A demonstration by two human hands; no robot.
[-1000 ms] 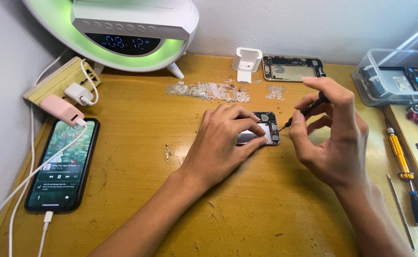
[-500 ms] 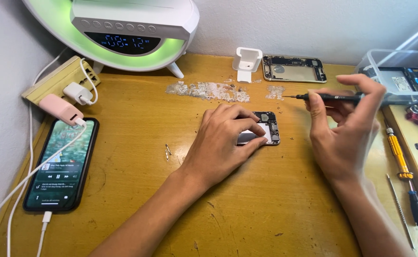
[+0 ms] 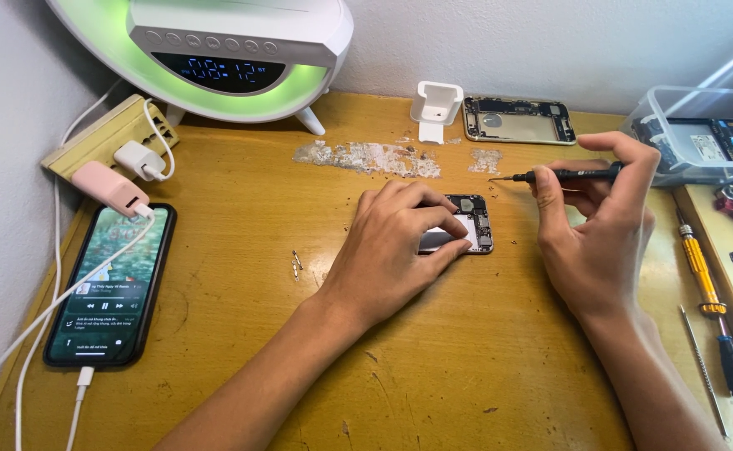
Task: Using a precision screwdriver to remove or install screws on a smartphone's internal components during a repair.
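Left hand (image 3: 391,250) is laid flat over a small opened phone (image 3: 465,224), fingers curled onto its edges, pinning it to the wooden desk (image 3: 241,250). Right hand (image 3: 596,234) is closed around a thin black screwdriver (image 3: 563,175), held level just beyond the phone, tip clear of it. The phone is judged light, rigid and fragile: exposed board and thin metal rim, best gripped by the frame edges only. Two tiny loose screws (image 3: 296,263) lie just outboard of the left wrist. Further out from the left hand a glossy black smartphone (image 3: 109,284) is charging; beyond the right hand, a clear plastic box (image 3: 700,134) and a yellow-handled screwdriver (image 3: 700,267).
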